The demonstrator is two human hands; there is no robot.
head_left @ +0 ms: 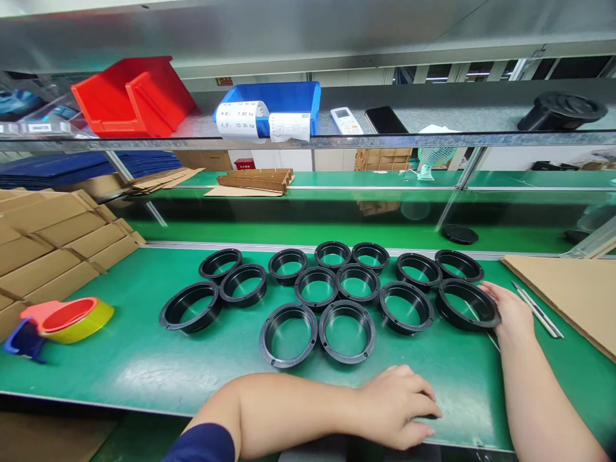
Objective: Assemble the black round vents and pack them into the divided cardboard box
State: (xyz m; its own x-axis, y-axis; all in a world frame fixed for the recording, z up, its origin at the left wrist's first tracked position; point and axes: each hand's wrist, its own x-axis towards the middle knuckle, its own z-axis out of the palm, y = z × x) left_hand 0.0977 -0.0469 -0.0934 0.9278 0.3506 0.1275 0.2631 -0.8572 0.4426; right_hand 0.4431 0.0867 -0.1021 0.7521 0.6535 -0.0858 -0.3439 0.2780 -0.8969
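Note:
My right hand (514,312) grips the outer side of a black plastic ring (491,316) at the right end of the group. The fingers are partly hidden behind its rim. My left hand (397,407) lies palm down near the table's front edge, fingers loosely bent and apart, with nothing seen in it. Several similar flanged black rings stand on the green table (139,346) in loose clusters. The closest to my left hand is a ring (347,358) with small holes in its rim, beside another front ring (289,364).
On the left are stacked cardboard dividers (52,240) and a tape dispenser (77,321) with yellow tape. A pen (539,311) and a cardboard sheet (568,289) lie at right. The overhead shelf carries a red bin (129,96), a blue bin (289,96) and a phone (385,120).

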